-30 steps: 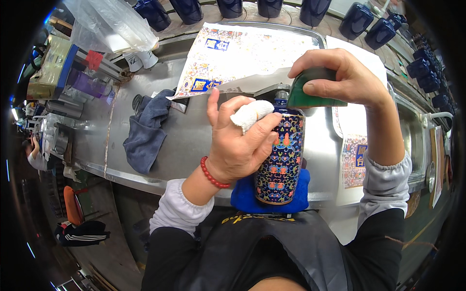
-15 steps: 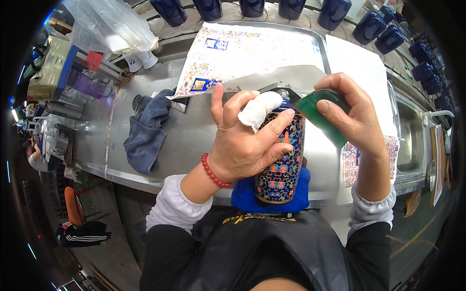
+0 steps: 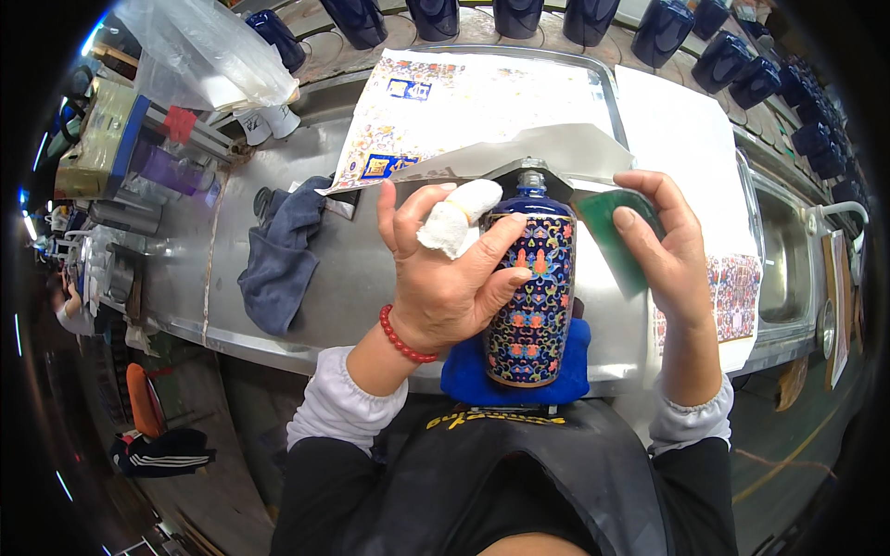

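Note:
A dark blue bottle [image 3: 536, 315] with a colourful floral pattern lies with its base toward me on a blue pad [image 3: 466, 371]. Its narrow neck points away, against a dark metal support [image 3: 556, 179]. My left hand [image 3: 440, 292] has its fingers spread, the index fingertip and thumb touching the bottle's upper left side. One of its fingers wears a white cloth wrap [image 3: 477, 196]. To the right of the bottle, my right hand [image 3: 681, 255] grips a flat green scraper [image 3: 607, 227], which stands apart from the bottle.
Printed pattern sheets [image 3: 482, 102] lie behind the bottle, and another sheet [image 3: 732, 296] lies to the right. A grey-blue cloth [image 3: 283, 259] rests on the metal worktop at left. Several dark blue vessels [image 3: 519, 17] line the back; a sink [image 3: 783, 250] is at right.
My right hand has drawn the scraper down and away from the bottle's shoulder. My left hand has shifted left, uncovering more of the bottle, which now appears more upright in view.

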### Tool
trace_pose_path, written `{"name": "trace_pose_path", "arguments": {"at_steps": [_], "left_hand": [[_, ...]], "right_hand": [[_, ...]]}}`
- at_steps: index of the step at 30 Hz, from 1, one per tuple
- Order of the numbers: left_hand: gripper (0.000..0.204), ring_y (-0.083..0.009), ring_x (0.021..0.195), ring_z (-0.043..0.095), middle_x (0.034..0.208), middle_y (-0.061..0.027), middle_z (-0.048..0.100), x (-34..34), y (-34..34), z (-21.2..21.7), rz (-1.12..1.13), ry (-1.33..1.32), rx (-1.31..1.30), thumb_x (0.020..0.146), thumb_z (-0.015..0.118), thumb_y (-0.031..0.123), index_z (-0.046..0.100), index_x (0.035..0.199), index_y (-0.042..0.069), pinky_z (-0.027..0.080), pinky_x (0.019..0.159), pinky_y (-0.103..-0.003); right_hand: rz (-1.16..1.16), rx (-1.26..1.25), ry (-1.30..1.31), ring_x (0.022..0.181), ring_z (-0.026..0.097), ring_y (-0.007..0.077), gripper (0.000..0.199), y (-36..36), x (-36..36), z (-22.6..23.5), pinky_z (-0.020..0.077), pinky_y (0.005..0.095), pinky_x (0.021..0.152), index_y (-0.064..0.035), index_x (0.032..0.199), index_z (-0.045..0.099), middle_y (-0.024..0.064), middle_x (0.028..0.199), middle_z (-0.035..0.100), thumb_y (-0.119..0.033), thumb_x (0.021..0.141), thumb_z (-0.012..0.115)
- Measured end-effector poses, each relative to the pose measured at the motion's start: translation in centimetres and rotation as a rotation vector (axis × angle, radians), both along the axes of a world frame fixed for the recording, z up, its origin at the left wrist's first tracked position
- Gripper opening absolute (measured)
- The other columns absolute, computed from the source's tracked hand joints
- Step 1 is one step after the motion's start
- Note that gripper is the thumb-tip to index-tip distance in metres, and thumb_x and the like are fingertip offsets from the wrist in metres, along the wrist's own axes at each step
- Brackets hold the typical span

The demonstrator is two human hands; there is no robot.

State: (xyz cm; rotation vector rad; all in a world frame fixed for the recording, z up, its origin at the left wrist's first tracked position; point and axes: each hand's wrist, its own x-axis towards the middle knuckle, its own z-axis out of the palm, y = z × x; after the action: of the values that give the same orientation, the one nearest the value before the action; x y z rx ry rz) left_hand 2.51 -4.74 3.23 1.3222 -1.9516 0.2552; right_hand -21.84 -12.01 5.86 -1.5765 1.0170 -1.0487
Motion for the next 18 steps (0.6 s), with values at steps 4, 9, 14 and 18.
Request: {"name": "trace_pose_path", "arguments": {"at_steps": [4, 9, 14, 18], "left_hand": [[0.063, -0.0336, 0.123, 0.048, 0.124, -0.0124, 0.068, 0.1, 0.9, -0.4, -0.064, 0.065, 0.062, 0.099, 0.056, 0.060, 0.069, 0.130, 0.007, 0.011, 0.122, -0.056], [0.106, -0.0432, 0.134, 0.041, 0.144, -0.0249, 0.052, -0.3, 5.4, -0.1, -0.188, 0.135, 0.350, 0.083, 0.060, 0.080, 0.045, 0.149, -0.002, 0.009, 0.120, -0.063], [0.125, -0.0476, 0.141, 0.038, 0.156, -0.0329, 0.034, -1.7, 8.2, -1.4, -0.092, -0.109, 0.387, 0.073, 0.082, 0.066, 0.026, 0.155, -0.009, 0.004, 0.121, -0.065], [0.123, -0.0435, 0.144, 0.043, 0.151, -0.0285, 0.047, -1.6, 8.1, -2.9, -0.146, -0.034, 0.342, 0.078, 0.083, 0.055, 0.017, 0.157, -0.012, 0.000, 0.121, -0.068]], "right_hand": [[-0.033, -0.701, 0.282, 0.086, 0.063, 0.0211, 0.032, 1.0, 0.6, -1.0, 0.0524, 0.0303, 0.072, -0.0020, 0.112, 0.067, 0.0113, 0.097, 0.066, 0.004, 0.082, 0.075], [0.229, -0.513, 0.176, 0.080, 0.062, 0.0206, 0.023, 0.6, -0.7, -0.8, 0.0492, 0.0322, 0.068, -0.0032, 0.104, 0.073, 0.0074, 0.087, 0.065, -0.003, 0.081, 0.078], [0.039, 0.001, -0.121, 0.087, 0.062, 0.0075, 0.023, -1.8, -0.4, -2.9, 0.0513, 0.0236, 0.078, -0.0017, 0.114, 0.067, 0.0020, 0.098, 0.069, -0.017, 0.097, 0.072], [0.153, 0.049, -0.199, 0.090, 0.065, 0.0076, 0.022, -1.8, -0.5, -4.7, 0.0520, 0.0217, 0.079, -0.0010, 0.113, 0.067, 0.0024, 0.099, 0.071, -0.015, 0.096, 0.072]]}}
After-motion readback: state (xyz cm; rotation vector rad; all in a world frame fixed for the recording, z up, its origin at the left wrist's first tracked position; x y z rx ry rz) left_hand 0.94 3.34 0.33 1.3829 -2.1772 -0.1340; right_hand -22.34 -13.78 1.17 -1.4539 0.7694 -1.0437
